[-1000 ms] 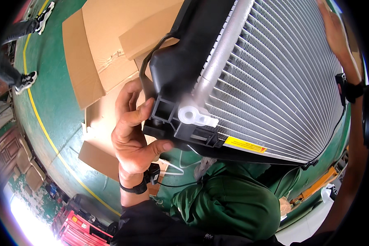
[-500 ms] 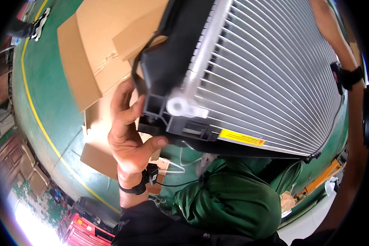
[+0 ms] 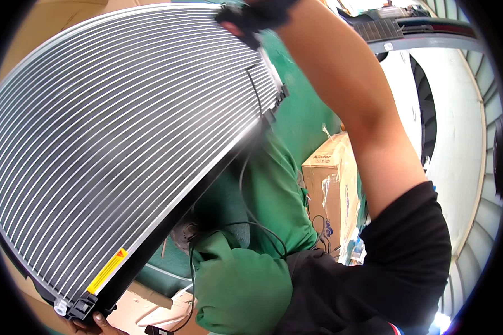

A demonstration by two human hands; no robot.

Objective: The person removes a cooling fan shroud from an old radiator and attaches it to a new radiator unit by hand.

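Observation:
A silver finned radiator (image 3: 112, 139) fills the left half, tilted, with black plastic mounts and a yellow label (image 3: 106, 271) near its lower corner. My left hand (image 3: 98, 324) grips that corner from below, fingers partly hidden. My bare right forearm (image 3: 346, 84) reaches up to the radiator's far edge, a black strap and device at the wrist; the fingers of my right hand are out of frame or hidden. Black cables run below the radiator across my green-clothed legs.
Cardboard (image 3: 33, 28) lies at the top left and more at the bottom (image 3: 156, 296). A carton (image 3: 324, 195) stands right of my legs on the green floor (image 3: 302, 100). A white vehicle part (image 3: 452, 111) and ribbed metal panelling (image 3: 486, 84) are at the right.
The view has swung rightward. The radiator now appears on the left, my left hand has dropped to the bottom edge, and my right arm reaches into the top centre.

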